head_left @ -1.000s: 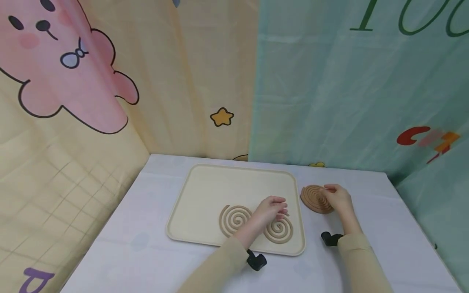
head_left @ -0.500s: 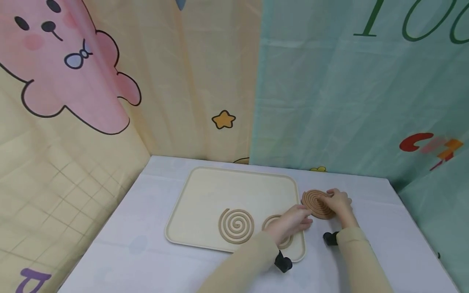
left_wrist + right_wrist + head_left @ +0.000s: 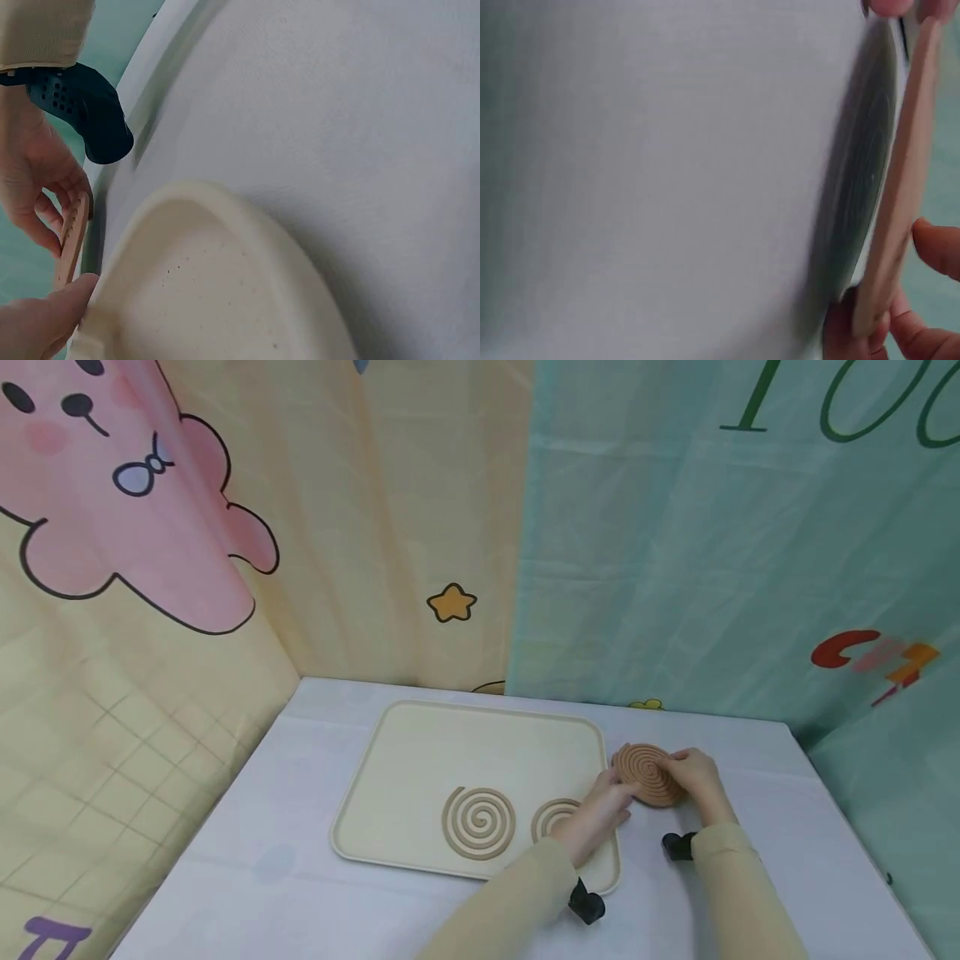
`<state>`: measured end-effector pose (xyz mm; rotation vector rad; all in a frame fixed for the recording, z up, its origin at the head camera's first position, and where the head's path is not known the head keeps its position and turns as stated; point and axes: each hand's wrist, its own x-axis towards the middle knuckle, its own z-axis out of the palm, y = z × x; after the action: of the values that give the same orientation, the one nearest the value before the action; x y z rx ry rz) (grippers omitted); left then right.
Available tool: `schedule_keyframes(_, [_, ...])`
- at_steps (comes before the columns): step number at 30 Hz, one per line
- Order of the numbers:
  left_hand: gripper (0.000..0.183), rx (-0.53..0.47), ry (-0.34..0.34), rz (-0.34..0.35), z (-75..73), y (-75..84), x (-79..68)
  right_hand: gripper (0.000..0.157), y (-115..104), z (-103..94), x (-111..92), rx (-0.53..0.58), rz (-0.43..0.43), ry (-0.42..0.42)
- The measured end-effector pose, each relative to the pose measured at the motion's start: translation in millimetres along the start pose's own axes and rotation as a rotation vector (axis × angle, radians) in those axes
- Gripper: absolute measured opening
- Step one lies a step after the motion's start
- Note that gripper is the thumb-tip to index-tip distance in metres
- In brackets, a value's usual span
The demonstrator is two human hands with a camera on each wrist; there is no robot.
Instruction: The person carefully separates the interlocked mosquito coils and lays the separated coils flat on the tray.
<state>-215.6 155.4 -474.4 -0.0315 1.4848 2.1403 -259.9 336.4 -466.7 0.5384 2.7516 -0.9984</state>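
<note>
A brown, tightly wound mosquito coil (image 3: 641,768) is held between both hands just right of the tray. My left hand (image 3: 592,817) grips its near left edge; in the right wrist view that hand's fingertips (image 3: 892,4) show at the upper end. My right hand (image 3: 697,778) pinches the opposite side, thumb (image 3: 939,249) on one face and fingers on the other. Seen edge-on, the coil (image 3: 900,172) is raised off the cloth, its shadow beside it. One loosely spaced single coil (image 3: 478,823) lies on the tray (image 3: 420,752); another (image 3: 551,814) is partly hidden behind my left forearm.
The tray's raised rim (image 3: 225,202) runs close beside the left hand. White cloth (image 3: 247,827) covers the table. Printed curtains (image 3: 420,527) stand behind and at the sides. Each wrist wears a black camera (image 3: 587,903).
My left hand has moved right from over the tray to the brown coil and taken hold of its edge. The right hand stays at the coil, which now looks more tilted up.
</note>
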Motion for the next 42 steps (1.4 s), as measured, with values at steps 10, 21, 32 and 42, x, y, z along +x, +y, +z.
schedule_keyframes(10, [0.059, 0.153, 0.163, 0.193, -14.0, 12.9, -2.4, 0.066, -9.2, 6.6, -17.4, 0.396, 0.038, -0.003])
schedule_keyframes(21, [0.074, 0.113, 0.269, 0.357, -58.0, 34.8, 0.0, 0.072, -50.7, 44.0, -51.3, 0.798, -0.093, -0.220])
schedule_keyframes(32, [0.062, -0.013, 0.223, 0.378, -87.0, 51.7, -32.9, 0.054, -85.7, 64.1, -87.5, 0.957, -0.228, -0.323])
schedule_keyframes(42, [0.061, -0.057, 0.283, 0.354, -93.6, 55.2, -58.8, 0.050, -112.3, 82.1, -111.7, 1.005, -0.253, -0.336])
